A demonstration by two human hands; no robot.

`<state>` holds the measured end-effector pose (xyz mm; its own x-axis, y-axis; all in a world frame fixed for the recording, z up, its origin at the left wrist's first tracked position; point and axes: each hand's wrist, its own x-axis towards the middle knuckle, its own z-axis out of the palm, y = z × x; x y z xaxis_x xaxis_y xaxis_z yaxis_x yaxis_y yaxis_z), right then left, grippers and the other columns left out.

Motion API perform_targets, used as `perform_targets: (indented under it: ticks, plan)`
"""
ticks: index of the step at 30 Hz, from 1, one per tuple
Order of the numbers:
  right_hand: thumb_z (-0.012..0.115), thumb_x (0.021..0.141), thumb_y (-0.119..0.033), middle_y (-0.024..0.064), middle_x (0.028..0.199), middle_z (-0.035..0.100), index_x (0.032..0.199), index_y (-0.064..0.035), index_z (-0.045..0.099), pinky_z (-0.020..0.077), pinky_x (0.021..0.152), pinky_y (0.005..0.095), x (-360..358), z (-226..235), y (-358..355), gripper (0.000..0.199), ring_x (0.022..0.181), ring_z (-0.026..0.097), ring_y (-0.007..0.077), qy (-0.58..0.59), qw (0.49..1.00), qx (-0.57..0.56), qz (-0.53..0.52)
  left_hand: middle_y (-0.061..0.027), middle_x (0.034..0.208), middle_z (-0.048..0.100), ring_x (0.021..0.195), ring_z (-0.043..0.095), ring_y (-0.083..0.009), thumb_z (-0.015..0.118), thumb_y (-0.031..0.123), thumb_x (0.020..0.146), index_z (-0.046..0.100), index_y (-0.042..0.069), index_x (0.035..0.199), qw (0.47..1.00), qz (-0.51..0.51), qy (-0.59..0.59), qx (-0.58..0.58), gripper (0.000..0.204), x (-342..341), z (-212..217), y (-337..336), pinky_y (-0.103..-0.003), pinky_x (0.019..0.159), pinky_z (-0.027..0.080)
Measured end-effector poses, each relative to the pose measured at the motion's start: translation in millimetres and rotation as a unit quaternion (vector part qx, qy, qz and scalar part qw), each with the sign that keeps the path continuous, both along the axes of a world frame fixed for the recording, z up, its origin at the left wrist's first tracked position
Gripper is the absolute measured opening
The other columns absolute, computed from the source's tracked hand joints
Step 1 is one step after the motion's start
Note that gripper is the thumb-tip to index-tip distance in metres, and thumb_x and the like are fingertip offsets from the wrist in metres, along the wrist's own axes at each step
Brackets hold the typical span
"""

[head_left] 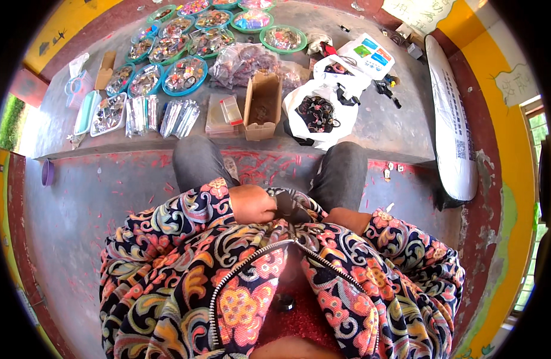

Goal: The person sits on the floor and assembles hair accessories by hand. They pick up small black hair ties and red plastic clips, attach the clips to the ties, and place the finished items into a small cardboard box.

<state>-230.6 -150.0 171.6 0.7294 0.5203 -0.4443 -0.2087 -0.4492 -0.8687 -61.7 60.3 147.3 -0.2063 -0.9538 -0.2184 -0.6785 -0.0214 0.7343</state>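
Nearer me than the box: left hand curled, right hand fingers hidden; can't tell grips. Steadiness helps.

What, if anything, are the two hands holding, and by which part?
It cannot be told: the left hand is curled next to a dark thing, and the right hand is partly hidden.

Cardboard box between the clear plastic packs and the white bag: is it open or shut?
Open. No lid or flap covers the top of the cardboard box, and the camera sees down between its walls.
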Motion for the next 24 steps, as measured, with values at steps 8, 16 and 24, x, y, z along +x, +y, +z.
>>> perform_targets:
  ticks: [8,16,24]
  plan:
    - [0.050,0.072,-0.025,0.0188,0.078,0.057,0.089,-0.0044,0.055,0.0434,0.062,0.0414,-5.4,18.5,9.9,0.027,0.072,0.056,0.0344,-0.055,0.973,-0.225,0.011,-0.0168,0.069,0.055,0.066,0.054,-0.0340,0.046,0.022,0.078,0.053,0.003,0.079,0.999,-0.009,-0.042,-0.005,0.020,-5.1,-6.5,-4.2,-0.041,0.059,0.043]
    - [0.048,0.073,-0.028,0.0158,0.080,0.058,0.104,-0.0119,0.052,0.0440,0.062,0.0401,-1.7,4.6,14.0,0.036,0.074,0.057,0.0311,-0.141,0.965,-0.215,-0.059,-0.0185,0.069,0.055,0.066,0.054,-0.0352,0.046,0.021,0.076,0.055,0.002,0.078,1.000,0.000,-0.013,0.006,0.020,-5.6,-18.5,-9.7,-0.041,0.060,0.044]
    - [0.051,0.069,-0.027,0.0169,0.080,0.059,0.096,-0.0160,0.059,0.0451,0.063,0.0402,23.5,-27.9,17.2,0.030,0.073,0.057,0.0327,-0.088,0.964,-0.250,0.027,-0.0199,0.066,0.054,0.063,0.054,-0.0355,0.047,0.023,0.075,0.057,0.002,0.075,0.999,0.012,-0.001,0.039,0.022,2.1,-40.3,-7.7,-0.041,0.058,0.044]
